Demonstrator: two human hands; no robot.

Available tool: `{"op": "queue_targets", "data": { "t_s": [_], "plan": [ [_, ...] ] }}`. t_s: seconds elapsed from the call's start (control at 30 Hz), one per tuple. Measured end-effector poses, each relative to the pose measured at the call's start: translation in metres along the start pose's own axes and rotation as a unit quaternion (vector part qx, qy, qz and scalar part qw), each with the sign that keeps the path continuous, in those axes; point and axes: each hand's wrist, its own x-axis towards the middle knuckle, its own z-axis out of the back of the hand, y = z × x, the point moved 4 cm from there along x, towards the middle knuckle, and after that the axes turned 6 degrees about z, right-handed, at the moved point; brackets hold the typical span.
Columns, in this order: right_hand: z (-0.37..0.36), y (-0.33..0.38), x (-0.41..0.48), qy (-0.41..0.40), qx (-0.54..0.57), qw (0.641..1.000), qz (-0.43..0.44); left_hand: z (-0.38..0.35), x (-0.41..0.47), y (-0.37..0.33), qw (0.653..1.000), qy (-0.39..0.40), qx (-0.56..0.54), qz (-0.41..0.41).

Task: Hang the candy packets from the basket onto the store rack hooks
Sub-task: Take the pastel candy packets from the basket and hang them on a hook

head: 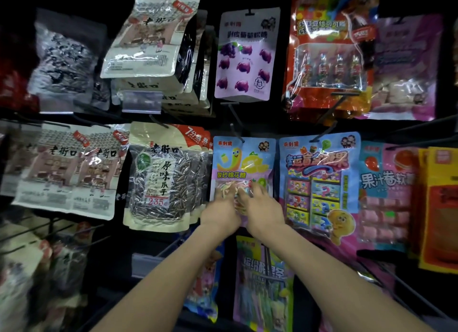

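**shelfwatcher:** so where's the candy packet (244, 163) at? the blue-and-pink one with the yellow worm on it

**pegboard_pete:** dead centre, middle row; its top edge sits up at a black hook (236, 133) (looks threaded on, but it's small and I wouldn't swear to it); sunflower seed bag (158, 178) just to its left, blue packet (319, 180) just to its right, grape gummy packet (245, 56) on the row above

**shelfwatcher:** and the hands?

**pegboard_pete:** both on it, low down; left hand (220, 207) covers the left part of the clear window, right hand (261, 205) the right part, nearly touching each other in the middle; so the packet runs up and away from the hands, with most of the printed top showing above the fingers and the bottom edge hidden behind the wrists

**shelfwatcher:** pinching it or just pressing flat?

**pegboard_pete:** can't tell tbh; the fingertips are a blur against the window; the right hand's fingers look a bit more bent than the left's, but I can't make out whether either one actually has hold of the plastic
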Motion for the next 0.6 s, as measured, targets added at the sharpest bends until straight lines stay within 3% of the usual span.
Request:
{"op": "queue_targets", "data": {
  "t_s": [0.17,0.4,0.6],
  "plan": [
    [0.002,-0.001,-0.008,0.023,-0.007,1.0,0.011,0.007,-0.007,0.001,1.0,0.006,0.006,-0.013],
    [0.002,-0.004,-0.022,0.026,-0.029,0.999,0.027,0.011,-0.026,0.001,0.995,-0.045,0.079,-0.042],
    [0.005,0.005,-0.022,0.063,0.006,0.998,0.011,0.012,-0.026,-0.002,0.996,-0.024,0.073,-0.034]
  ]
}}
